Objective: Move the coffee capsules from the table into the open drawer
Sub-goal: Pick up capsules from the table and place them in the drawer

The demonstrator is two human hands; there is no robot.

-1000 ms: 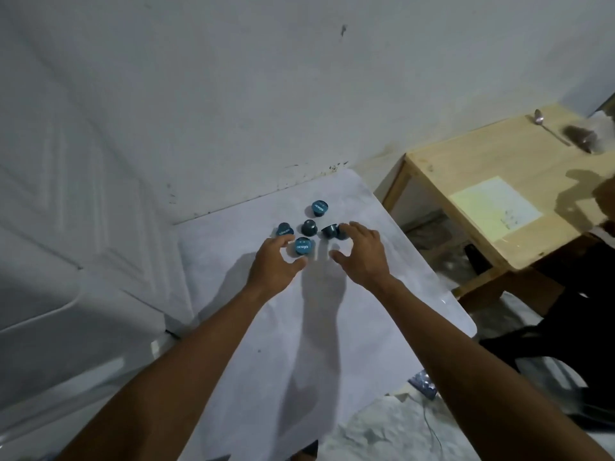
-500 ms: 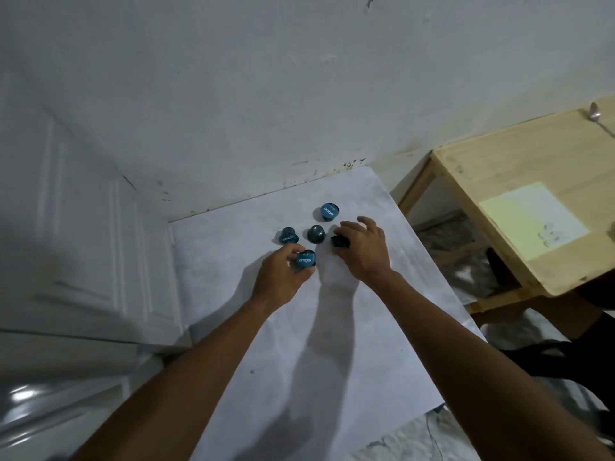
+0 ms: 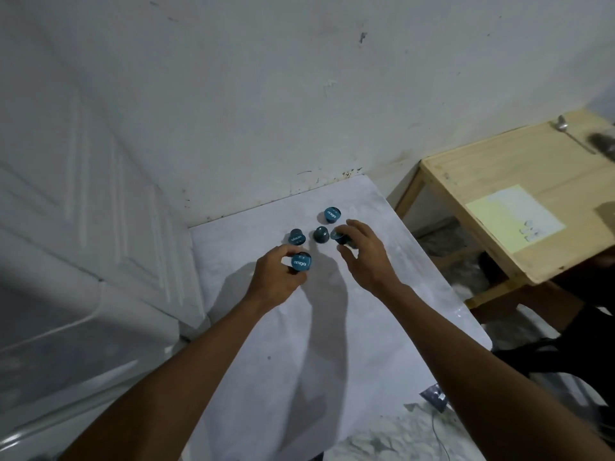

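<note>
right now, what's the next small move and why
Probably lift both hands clear of the white table: the left hand pinches a printed capsule and the right hand grips a second capsule. The drawer is not in view, so the direction is unclear.

Five coffee capsules showed: a far capsule, a left capsule, a middle capsule, a fourth capsule and a fifth capsule, half hidden by fingers, which seemed only one. There were two hands, left hand and right hand; two tables, a white table and a wooden table; one spoon; one sheet of paper
</note>
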